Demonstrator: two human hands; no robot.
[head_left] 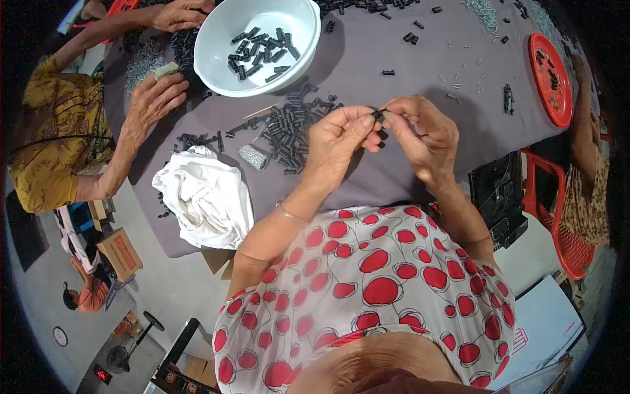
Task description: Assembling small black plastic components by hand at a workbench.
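Observation:
Above the near part of the table, my left hand (pixel 336 141) pinches a small black plastic piece (pixel 378 114) between thumb and forefinger. My right hand (pixel 423 134) meets it from the other side, its thumb and fingertips closed on the same piece. Fingertips cover most of this piece, so its exact kind is hard to make out. Beside my left hand lies a loose pile of short black ribbed cylindrical parts (pixel 292 128). A small heap of tiny silvery pieces (pixel 253 156) sits left of the pile.
A white bowl (pixel 213 36) with several black parts stands beyond the pile. A crumpled white cloth (pixel 203 197) lies at the left edge. Another person's hand (pixel 154 98) works at far left. A red tray (pixel 535 82) and a red chair (pixel 558 223) are at right.

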